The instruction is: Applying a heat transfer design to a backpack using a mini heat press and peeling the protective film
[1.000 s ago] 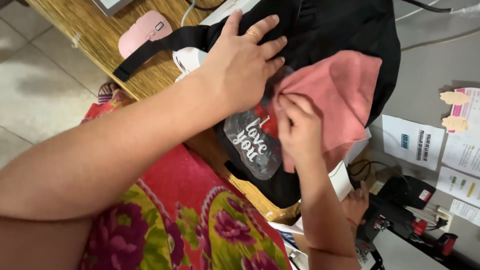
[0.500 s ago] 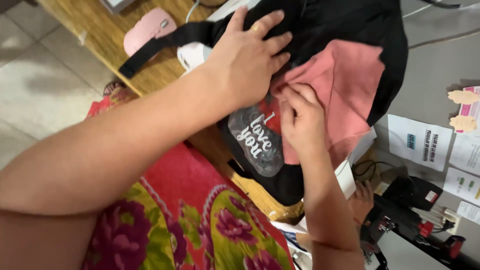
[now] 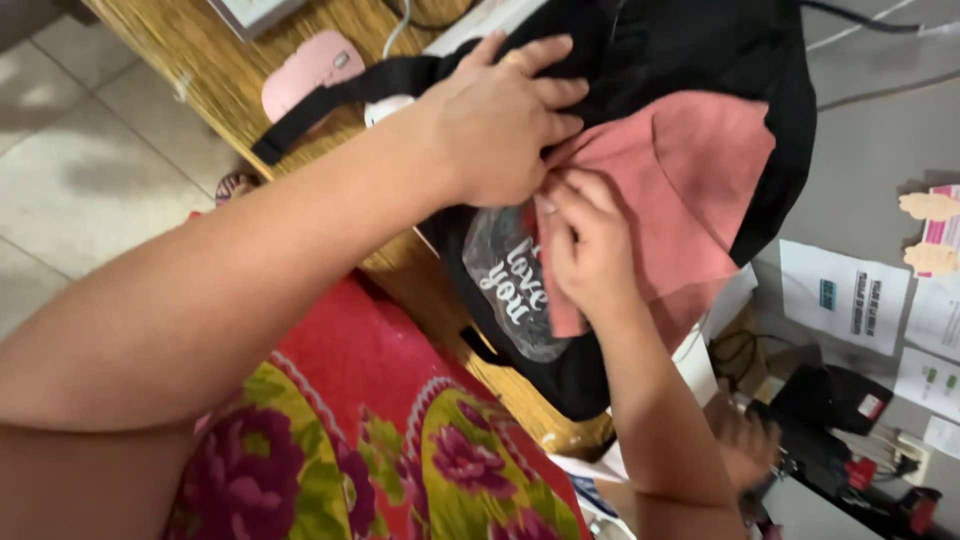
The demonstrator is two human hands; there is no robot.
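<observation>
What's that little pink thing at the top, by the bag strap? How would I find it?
Start at the wooden table running across the top left. On it, just left of the black bag, a black strap crosses a small rounded computer mouse. It is pale pink, smooth and hard, unlike the darker pink cloth spread on the bag.

Backpack (image 3: 690, 60) lies on the table (image 3: 160, 60), overhanging its near edge. Cloth (image 3: 690, 190) lies on the backpack. Left hand (image 3: 495, 125) rests on the backpack, left of the cloth; right hand (image 3: 590, 245) touches the cloth's left edge, just below. Mouse (image 3: 305, 70) sits left of the backpack, beside its strap (image 3: 330, 105).
</observation>
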